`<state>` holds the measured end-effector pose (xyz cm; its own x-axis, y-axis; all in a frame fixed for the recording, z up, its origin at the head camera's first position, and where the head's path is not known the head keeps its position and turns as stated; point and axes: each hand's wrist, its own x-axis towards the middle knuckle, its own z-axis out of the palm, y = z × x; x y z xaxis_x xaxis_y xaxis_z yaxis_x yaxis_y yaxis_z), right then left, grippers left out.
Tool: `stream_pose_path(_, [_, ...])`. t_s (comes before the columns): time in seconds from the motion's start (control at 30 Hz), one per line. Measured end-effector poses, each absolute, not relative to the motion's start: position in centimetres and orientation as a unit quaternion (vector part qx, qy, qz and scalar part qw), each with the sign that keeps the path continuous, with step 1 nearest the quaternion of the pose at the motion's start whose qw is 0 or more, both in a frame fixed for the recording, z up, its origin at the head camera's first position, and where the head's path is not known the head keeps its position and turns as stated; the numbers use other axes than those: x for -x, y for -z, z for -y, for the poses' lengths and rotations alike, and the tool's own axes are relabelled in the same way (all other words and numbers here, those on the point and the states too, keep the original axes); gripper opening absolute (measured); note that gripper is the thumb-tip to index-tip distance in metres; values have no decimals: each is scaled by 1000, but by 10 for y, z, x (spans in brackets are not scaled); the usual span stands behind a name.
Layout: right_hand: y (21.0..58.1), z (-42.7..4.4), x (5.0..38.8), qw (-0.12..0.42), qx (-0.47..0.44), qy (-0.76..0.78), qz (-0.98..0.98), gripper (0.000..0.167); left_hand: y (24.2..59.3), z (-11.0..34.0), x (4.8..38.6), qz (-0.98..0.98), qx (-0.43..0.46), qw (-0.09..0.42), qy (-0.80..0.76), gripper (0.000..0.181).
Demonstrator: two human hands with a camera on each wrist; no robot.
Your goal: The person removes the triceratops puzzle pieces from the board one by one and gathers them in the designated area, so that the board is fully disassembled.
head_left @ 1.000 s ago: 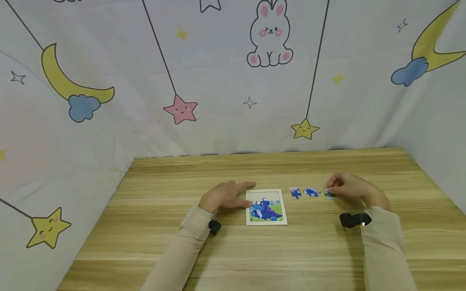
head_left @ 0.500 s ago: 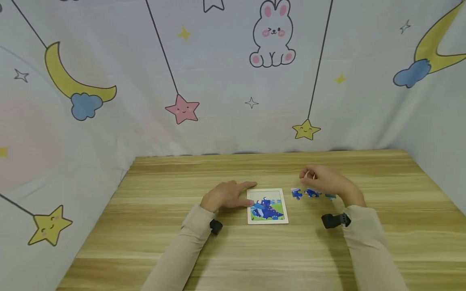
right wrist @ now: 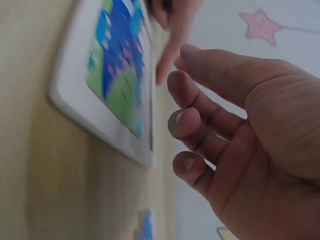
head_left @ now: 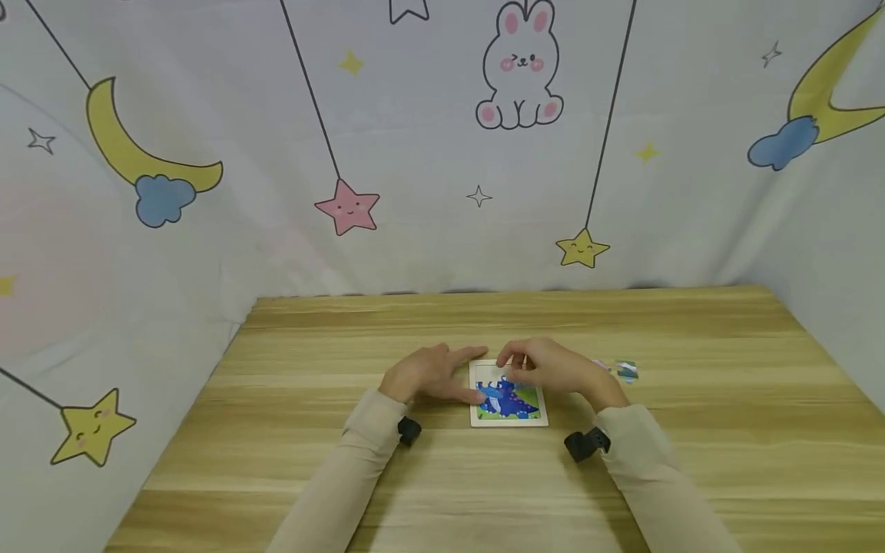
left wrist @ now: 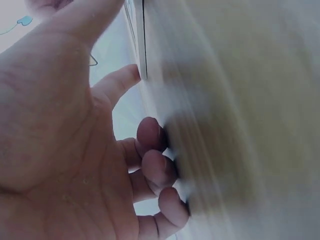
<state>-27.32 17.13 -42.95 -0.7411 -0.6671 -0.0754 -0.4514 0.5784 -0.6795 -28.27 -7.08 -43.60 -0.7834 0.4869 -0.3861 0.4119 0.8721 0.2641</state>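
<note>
A square jigsaw tray [head_left: 543, 422] with a blue dinosaur picture lies on the table, its upper part showing bare backing. My left hand [head_left: 432, 374] rests at its left side, with thumb on the picture's left edge and index finger stretched past the top left corner. My right hand [head_left: 553, 367] is over the tray's upper right, fingers curled and thumb close to the index finger. In the right wrist view, no piece shows at those fingertips [right wrist: 184, 87]; one could be hidden. A loose puzzle piece [head_left: 627, 371] lies beyond the right wrist; another piece [head_left: 603, 364] is partly covered.
The wood-grain table [head_left: 332, 330] ends at a printed cloth backdrop [head_left: 415, 261] behind and at both sides. A black wrist camera [head_left: 409, 431] sits on the left wrist, and another camera [head_left: 586, 444] on the right.
My right hand has moved left from the loose pieces at the right to above the tray, now covering some of the pieces. My left hand has stayed at the tray's left side.
</note>
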Motion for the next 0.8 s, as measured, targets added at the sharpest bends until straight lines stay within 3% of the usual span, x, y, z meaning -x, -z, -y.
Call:
stream_pose_path(0.37, [440,-151,265,208,328,308,-868,35,433,64,278,-946,-230,224,-37,101])
stream_pose_path(0.8, [449,-149,265,203,330,330,-861,23,436,66,277,-949,-220,225,-27,103])
